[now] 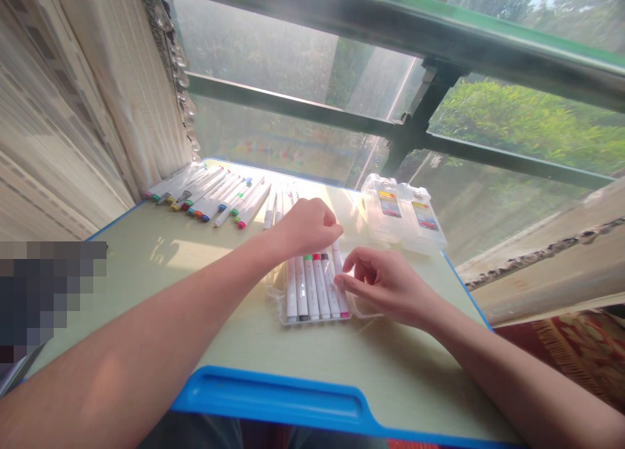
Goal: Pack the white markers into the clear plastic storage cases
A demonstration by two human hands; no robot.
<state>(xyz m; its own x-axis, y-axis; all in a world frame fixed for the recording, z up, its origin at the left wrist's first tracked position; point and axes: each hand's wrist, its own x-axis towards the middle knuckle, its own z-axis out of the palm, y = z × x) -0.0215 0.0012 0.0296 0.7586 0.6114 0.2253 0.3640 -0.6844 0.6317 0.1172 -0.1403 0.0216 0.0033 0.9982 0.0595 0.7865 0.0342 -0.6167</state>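
Observation:
My left hand (312,226) reaches over the far end of a clear plastic marker case (315,321), its fingers curled closed. What those fingers may hold is hidden behind the hand. Several white markers lie side by side in the case, among them one with a green band (311,286) and one with a red band (319,286). A marker with a pink end (343,299) lies at the case's right side, slightly aslant. Beside it is my right hand (385,281), thumb and forefinger bent and a little apart, the tips close to or touching that marker.
Several loose white markers (209,192) with coloured ends lie in a row along the table's far left. Two clear cases with labels (403,216) stand at the back right. The table (234,325) has a blue rim, beside a window (293,104) and curtains (88,78).

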